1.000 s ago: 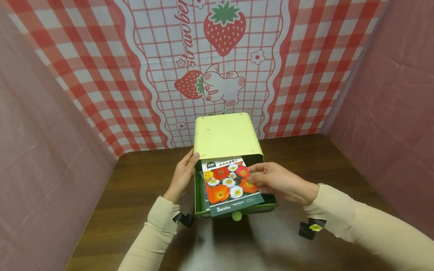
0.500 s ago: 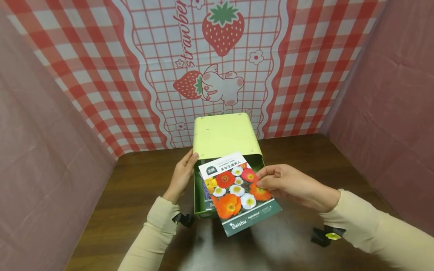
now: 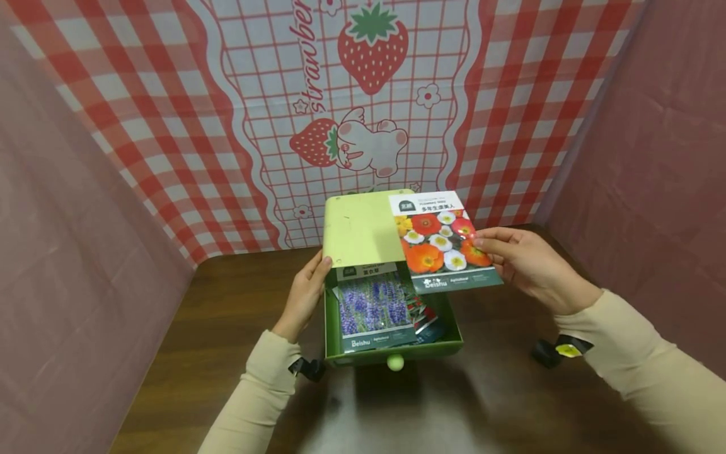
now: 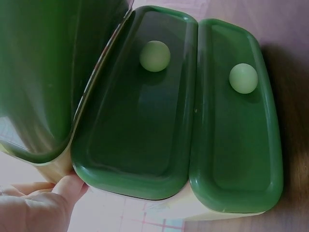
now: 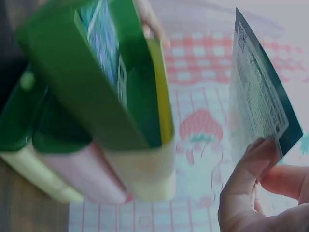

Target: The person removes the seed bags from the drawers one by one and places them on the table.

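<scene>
My right hand (image 3: 527, 261) pinches a seed packet (image 3: 439, 243) by its right edge, thumb in front. White, red and orange flowers are printed on it; the right wrist view catches its text-covered back. It hangs above the pulled-out green top drawer (image 3: 396, 362) and hides part of the pale yellow-green cabinet (image 3: 363, 224). Inside the drawer lies a purple-flower seed packet (image 3: 374, 306), partly over a red-flower packet (image 3: 424, 315). My left hand (image 3: 303, 293) rests against the cabinet's left side, its thumb at the front edge.
Two lower green drawers (image 4: 135, 121) with round pale knobs (image 4: 244, 78) are closed beneath the top one. All stands on a brown wooden table (image 3: 227, 315). A red-and-white strawberry cloth (image 3: 374, 126) hangs behind, with pink curtains (image 3: 641, 189) at the sides.
My right hand has lifted the poppy-coloured seed packet out of the drawer, up and to the right. The purple-flower and red-flower packets are now uncovered. My left hand stays put.
</scene>
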`<state>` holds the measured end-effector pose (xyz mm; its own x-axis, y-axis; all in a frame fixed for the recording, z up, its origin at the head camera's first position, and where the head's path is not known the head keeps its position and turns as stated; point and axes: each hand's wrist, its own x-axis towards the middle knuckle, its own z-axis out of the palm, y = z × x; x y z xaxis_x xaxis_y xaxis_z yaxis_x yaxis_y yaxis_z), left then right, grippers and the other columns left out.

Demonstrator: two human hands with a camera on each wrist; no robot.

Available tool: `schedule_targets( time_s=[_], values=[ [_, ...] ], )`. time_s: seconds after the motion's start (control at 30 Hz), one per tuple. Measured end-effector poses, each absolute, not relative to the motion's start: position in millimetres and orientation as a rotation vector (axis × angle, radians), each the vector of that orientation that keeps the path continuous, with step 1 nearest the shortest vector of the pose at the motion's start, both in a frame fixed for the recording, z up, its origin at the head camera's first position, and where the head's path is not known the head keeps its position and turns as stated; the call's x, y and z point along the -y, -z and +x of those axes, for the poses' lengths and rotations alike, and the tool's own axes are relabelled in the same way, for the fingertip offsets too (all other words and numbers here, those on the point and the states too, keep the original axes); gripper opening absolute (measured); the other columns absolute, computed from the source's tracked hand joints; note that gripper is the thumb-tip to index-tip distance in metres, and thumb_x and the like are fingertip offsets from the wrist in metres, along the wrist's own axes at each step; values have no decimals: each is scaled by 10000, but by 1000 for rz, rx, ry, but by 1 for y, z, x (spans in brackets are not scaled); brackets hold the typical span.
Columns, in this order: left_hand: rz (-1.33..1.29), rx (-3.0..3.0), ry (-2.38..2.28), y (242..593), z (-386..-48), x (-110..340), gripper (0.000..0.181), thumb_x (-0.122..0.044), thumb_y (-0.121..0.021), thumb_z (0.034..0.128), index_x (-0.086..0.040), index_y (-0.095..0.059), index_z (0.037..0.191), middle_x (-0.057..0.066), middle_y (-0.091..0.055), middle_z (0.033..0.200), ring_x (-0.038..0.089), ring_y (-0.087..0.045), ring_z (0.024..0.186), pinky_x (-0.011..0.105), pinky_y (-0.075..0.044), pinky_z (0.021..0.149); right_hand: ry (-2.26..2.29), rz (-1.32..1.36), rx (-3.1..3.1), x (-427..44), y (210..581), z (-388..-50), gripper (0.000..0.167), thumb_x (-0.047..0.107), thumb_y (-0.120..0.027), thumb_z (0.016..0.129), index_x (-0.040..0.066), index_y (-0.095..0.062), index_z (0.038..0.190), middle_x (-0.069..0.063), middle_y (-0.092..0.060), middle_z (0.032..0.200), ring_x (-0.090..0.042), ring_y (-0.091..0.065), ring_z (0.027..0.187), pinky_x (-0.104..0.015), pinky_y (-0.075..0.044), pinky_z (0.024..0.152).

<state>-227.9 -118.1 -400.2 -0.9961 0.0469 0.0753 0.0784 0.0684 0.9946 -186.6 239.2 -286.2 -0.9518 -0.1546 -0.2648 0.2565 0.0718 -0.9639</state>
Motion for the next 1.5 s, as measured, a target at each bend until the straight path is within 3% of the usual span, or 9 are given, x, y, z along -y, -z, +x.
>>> schedule_targets(
  time_s=[0.13,0.53,0.7,0.9,1.1,1.37,1.5],
  values=[
    [-140,2280,2123,400,-228,118,538,-368,-518,1016,-149,-414,1496,-127,-267,480,31,-220,437,191,-219,422,2073,201,-2028,-254,293,-199,233,369,-695,895,222,-637,1066,127,-682,925,-49,-629,793,-153,-567,674],
    [-126,2271,2121,401,-226,116,541,-369,-516,1016,-153,-408,1499,-135,-269,484,30,-228,433,185,-216,417,2321,384,-1992,-273,349,-243,184,291,-641,946,214,-599,1107,120,-622,849,-32,-619,708,-188,-574,609],
    [-125,2284,2111,401,-226,116,547,-389,-522,1010,-159,-416,1495,-126,-268,488,29,-225,433,190,-216,409,2341,557,-2043,-274,377,-262,61,267,-630,957,253,-642,1015,125,-588,829,-12,-602,674,-177,-559,577],
    [-129,2286,2119,400,-227,117,554,-392,-521,1010,-158,-407,1499,-116,-271,490,33,-227,434,195,-224,409,2207,737,-2193,-271,411,-281,228,270,-586,978,181,-640,1181,99,-539,917,9,-550,692,-143,-517,583],
    [-131,2285,2131,399,-226,117,553,-371,-501,1022,-148,-377,1514,-107,-279,494,43,-231,436,201,-224,409,1964,800,-2444,-271,448,-293,433,235,-519,1005,35,-546,1388,-90,-545,1260,-28,-477,812,-105,-442,614],
    [-134,2283,2125,401,-226,117,545,-376,-501,1021,-150,-395,1505,-109,-277,505,41,-230,444,199,-218,415,1873,850,-2509,-268,475,-297,387,136,-514,992,-47,-573,1328,-206,-554,1318,-172,-494,978,-167,-406,694],
    [-144,2280,2113,401,-227,117,539,-385,-507,1017,-162,-409,1498,-113,-267,501,34,-222,441,195,-215,413,1904,848,-2527,-267,485,-302,291,87,-558,949,-28,-681,1186,-192,-637,1150,-199,-521,925,-204,-415,681]
  ],
)
